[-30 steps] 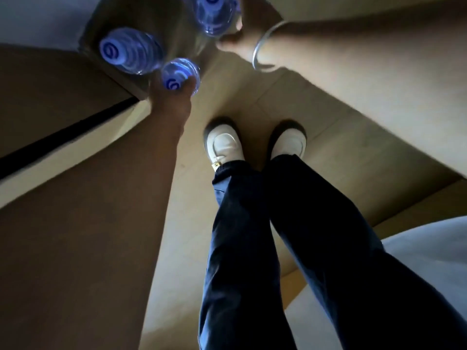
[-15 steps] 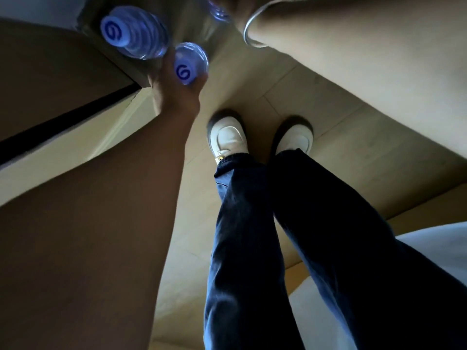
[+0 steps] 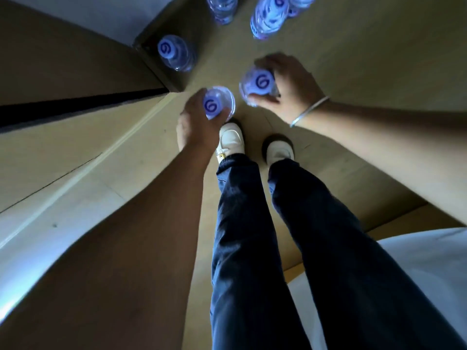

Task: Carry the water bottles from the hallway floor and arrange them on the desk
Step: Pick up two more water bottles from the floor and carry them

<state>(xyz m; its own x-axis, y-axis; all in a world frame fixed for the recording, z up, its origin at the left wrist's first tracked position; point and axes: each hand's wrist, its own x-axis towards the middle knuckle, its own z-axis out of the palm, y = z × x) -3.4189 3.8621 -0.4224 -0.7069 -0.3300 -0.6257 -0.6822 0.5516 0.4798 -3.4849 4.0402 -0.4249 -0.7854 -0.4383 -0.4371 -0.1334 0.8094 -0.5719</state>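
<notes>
You're looking straight down at your own legs here. Your left hand (image 3: 197,122) is wrapped around a clear plastic water bottle with a pale blue swirl-logo cap (image 3: 214,105), fingers curled round its shoulder just under the cap. Your right hand (image 3: 290,89) has a second clear bottle with the same blue cap (image 3: 260,84), thumb on the near side and fingers curled over the far side. The two held bottles sit side by side, close but not touching, above the toes of your white shoes (image 3: 231,140).

Three more bottles are on the tan wooden floor (image 3: 353,59) ahead of you. One stands upright in the shadowed corner by the dark wall edge (image 3: 174,54), cap facing the camera, up and left of your left hand. Another (image 3: 267,16) sits further ahead near the top of the view, and a third (image 3: 222,7) is next to it, cut off by the frame edge. There might be one more behind that pair at the top right, but it's too cropped to call.

A thin silver bangle (image 3: 309,111) rings your right wrist. Dark navy trousers (image 3: 252,236) cover both legs, and a white cloth surface (image 3: 424,269) fills the lower right corner. A pale baseboard strip (image 3: 75,173) runs along the left.
</notes>
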